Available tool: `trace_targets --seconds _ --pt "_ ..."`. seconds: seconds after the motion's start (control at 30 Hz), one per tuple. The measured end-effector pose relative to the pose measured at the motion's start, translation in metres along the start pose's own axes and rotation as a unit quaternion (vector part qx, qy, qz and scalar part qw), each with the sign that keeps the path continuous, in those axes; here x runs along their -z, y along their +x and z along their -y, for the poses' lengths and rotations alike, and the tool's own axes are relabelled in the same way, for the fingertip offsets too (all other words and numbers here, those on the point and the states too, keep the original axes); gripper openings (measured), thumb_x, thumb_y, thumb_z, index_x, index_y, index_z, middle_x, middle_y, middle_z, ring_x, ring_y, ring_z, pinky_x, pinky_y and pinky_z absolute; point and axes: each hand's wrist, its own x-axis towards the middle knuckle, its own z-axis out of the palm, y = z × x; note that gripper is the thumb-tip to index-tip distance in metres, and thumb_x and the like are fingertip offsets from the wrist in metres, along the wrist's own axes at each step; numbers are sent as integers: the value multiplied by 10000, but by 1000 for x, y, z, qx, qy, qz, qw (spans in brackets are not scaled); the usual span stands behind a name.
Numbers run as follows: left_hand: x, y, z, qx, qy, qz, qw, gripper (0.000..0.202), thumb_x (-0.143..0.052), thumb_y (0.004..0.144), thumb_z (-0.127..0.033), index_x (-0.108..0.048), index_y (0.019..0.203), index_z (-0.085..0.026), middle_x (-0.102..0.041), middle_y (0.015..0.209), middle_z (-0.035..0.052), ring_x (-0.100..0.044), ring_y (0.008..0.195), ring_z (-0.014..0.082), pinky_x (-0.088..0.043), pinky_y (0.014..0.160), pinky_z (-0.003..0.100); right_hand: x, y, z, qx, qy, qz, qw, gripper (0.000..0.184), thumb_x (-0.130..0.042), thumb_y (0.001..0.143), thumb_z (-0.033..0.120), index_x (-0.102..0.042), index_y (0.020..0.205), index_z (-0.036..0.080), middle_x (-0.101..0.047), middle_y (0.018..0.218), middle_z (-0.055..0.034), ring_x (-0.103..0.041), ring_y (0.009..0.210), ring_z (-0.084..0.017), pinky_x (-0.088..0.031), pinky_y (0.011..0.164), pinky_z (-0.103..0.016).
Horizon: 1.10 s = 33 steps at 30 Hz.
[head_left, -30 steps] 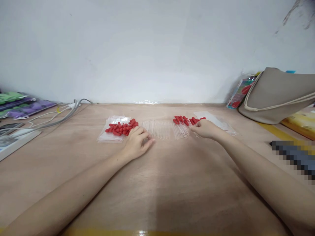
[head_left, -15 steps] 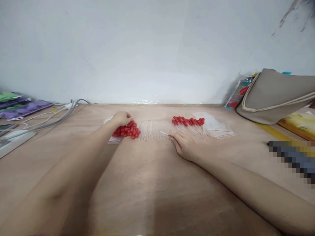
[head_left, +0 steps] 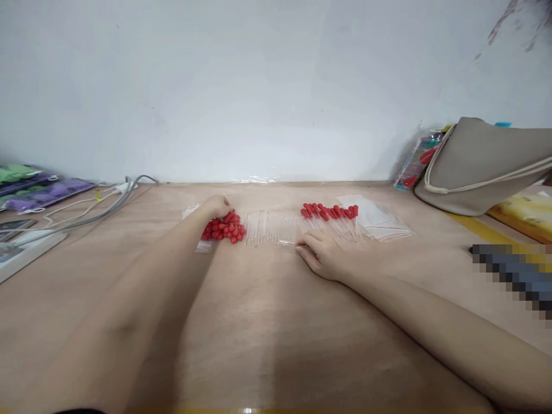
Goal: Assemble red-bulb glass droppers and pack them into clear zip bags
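My left hand (head_left: pixel 216 207) is at the far side of a pile of red rubber dropper bulbs (head_left: pixel 230 230). Its fingers curl together; what they pinch, if anything, is hidden. My right hand (head_left: pixel 319 254) rests low over the table, thumb and fingers closed on the end of a clear thin dropper tube (head_left: pixel 286 242) that points left. Just beyond it, a row of bare clear tubes (head_left: pixel 259 227) lies side by side. Right of these, several droppers with red bulbs (head_left: pixel 330 211) on their far ends lie partly behind my right hand.
Clear zip bags (head_left: pixel 375 218) lie behind the capped droppers. A grey drawstring bag (head_left: pixel 478 167) and a yellow packet (head_left: pixel 528 215) stand at the right, near a blurred dark object (head_left: pixel 513 276). Cables (head_left: pixel 107 207), a white power strip (head_left: pixel 30 253) and purple-green packets (head_left: pixel 43 192) lie left.
The tube in my right hand has dropped from a raised tilt to lie nearly level by the near ends of the row. My left hand has barely moved.
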Motion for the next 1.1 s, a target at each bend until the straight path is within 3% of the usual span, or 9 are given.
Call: trace_targets --seconds 0.1,0.2,0.27,0.33,0.47,0.67,0.77,0.9,1.1 --pt "-3 -3 4 3 -41 -60 997 244 -621 693 -303 -661 863 -133 -674 727 76 -613 681 199 -459 640 244 0 0 0 3 -1 5 1000 104 -434 850 201 -532 830 171 -588 797 -53 -518 751 -156 -402 688 -295" --pt "1 -10 4 -9 -81 -148 986 373 -458 829 -276 -493 1161 -112 -644 896 96 -597 769 179 -457 690 267 -1 1 -1 -3 2 5 1000 129 -424 856 202 -545 829 166 -595 794 -61 -529 748 -161 -415 691 -305" --pt "2 -23 1 -45 -115 -204 971 403 -347 883 -257 -369 1269 -145 -612 953 81 -580 812 156 -449 731 271 -2 1 -1 -4 8 1 1000 155 -412 865 205 -561 867 163 -603 809 -68 -540 756 -163 -428 699 -313" --pt "-4 -45 -6 -122 -184 -231 948 360 -309 892 -248 -431 1225 -181 -603 883 51 -576 763 141 -453 716 268 -3 0 -2 -3 13 -4 1000 196 -395 875 205 -572 949 164 -608 835 -74 -549 773 -166 -442 705 -314" --pt "-31 -103 -20 -276 -335 -101 895 276 -410 853 -318 -568 1029 -175 -606 834 34 -589 712 138 -475 701 281 -4 -1 -2 -1 24 -6 1000 250 -367 885 199 -570 1027 168 -604 873 -81 -557 804 -165 -460 713 -300" --pt "-58 -151 -33 -238 -516 69 820 228 -608 727 -282 -546 900 -147 -649 827 62 -631 788 165 -495 745 305 0 -1 1 3 15 18 1000 203 -384 870 208 -558 956 145 -606 832 -78 -550 757 -160 -451 683 -289" --pt "-64 -148 -35 -215 -539 55 813 265 -695 646 -251 -493 790 -159 -629 758 31 -630 709 146 -501 673 273 1 0 2 8 -3 11 1000 215 -388 881 239 -570 951 146 -606 798 -69 -541 720 -152 -436 650 -275" --pt "-71 -142 -35 -249 -493 -16 833 282 -681 684 -288 -423 693 -174 -535 651 -24 -572 588 102 -469 560 222 -2 0 2 18 -31 -20 999 269 -387 893 270 -594 1021 155 -603 766 -66 -533 677 -146 -419 620 -267" --pt "-67 -149 -38 -310 -406 -64 857 196 -628 745 -287 -482 807 -172 -569 775 9 -589 725 131 -502 673 263 -4 -1 5 18 -38 -44 998 273 -397 891 273 -618 1007 161 -597 738 -61 -524 661 -144 -412 616 -266"
